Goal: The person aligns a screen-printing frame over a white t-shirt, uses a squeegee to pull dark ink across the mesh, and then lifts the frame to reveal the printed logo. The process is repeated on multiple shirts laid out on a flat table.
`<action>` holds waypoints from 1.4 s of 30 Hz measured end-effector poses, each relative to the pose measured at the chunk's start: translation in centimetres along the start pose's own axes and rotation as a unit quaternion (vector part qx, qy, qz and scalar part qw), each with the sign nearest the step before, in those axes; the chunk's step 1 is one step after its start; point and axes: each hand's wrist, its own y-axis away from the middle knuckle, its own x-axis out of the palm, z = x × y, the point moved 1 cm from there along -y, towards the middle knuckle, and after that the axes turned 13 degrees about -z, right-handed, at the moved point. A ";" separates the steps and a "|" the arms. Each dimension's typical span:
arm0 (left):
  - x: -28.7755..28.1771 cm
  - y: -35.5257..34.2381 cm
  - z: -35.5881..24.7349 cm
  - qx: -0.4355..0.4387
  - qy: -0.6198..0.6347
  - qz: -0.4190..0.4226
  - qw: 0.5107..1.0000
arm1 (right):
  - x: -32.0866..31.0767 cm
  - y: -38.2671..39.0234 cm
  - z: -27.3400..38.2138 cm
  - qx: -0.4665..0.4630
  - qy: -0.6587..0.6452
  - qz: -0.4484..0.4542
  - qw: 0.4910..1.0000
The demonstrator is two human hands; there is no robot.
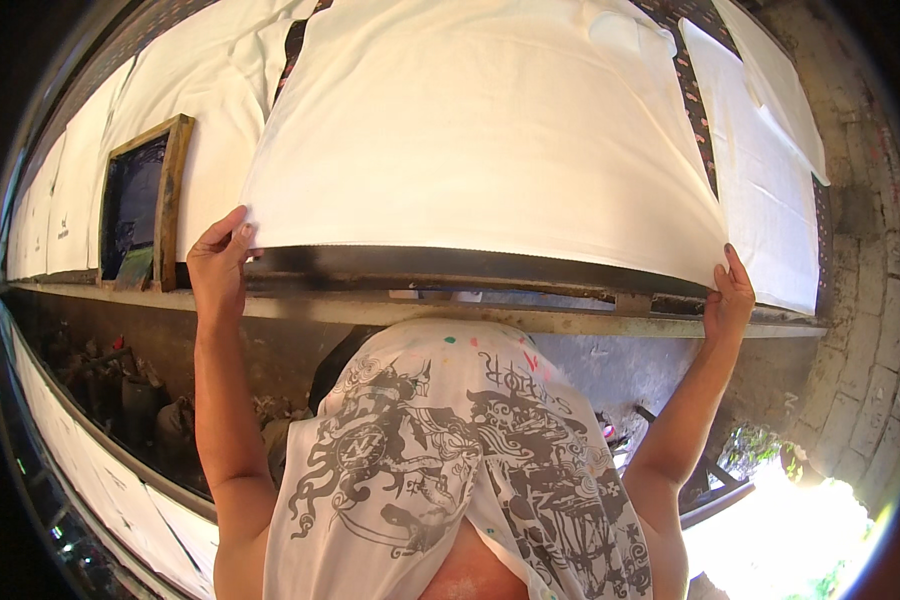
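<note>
A large white cloth (470,130) lies spread across a long table, its near edge running almost straight along the table's front. At the near left corner of this cloth, my left hand (220,255) pinches the fabric between thumb and fingers. My right hand (730,298) grips the near right corner, with its index finger pointing up along the edge. Both arms reach wide apart, and the near edge is stretched between the hands. A few soft creases show toward the cloth's far right.
Left of my left hand stands a wooden-framed screen (175,190) with a dark mesh, on another white cloth (235,80). More white cloths (765,200) lie to the right. A metal rail (320,308) runs along the table's front. A brick wall (860,270) borders the right end.
</note>
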 end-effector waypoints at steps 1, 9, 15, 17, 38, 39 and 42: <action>0.0 0.4 0.2 -0.004 -0.009 -0.002 1.000 | -0.2 0.2 -0.2 0.013 0.010 -0.002 1.000; 0.7 1.4 1.6 0.017 -0.112 0.020 0.993 | -0.3 -0.7 -3.7 0.006 0.045 0.008 0.999; 0.8 1.0 2.0 0.025 -0.159 0.027 0.987 | -0.3 -1.1 -3.8 -0.004 0.072 0.020 0.997; 0.8 1.0 2.3 0.049 -0.202 0.033 0.978 | -0.6 -1.3 -4.0 -0.024 0.106 0.029 0.994; 16.0 10.1 -1.6 0.619 -0.282 0.378 0.628 | 19.8 15.7 -0.6 -0.647 0.268 0.373 0.608; 15.9 10.1 -1.6 0.615 -0.297 0.386 0.620 | 19.9 15.7 -0.7 -0.652 0.270 0.374 0.601; 15.7 10.2 -1.5 0.614 -0.323 0.395 0.602 | 20.1 15.8 -0.9 -0.661 0.284 0.373 0.585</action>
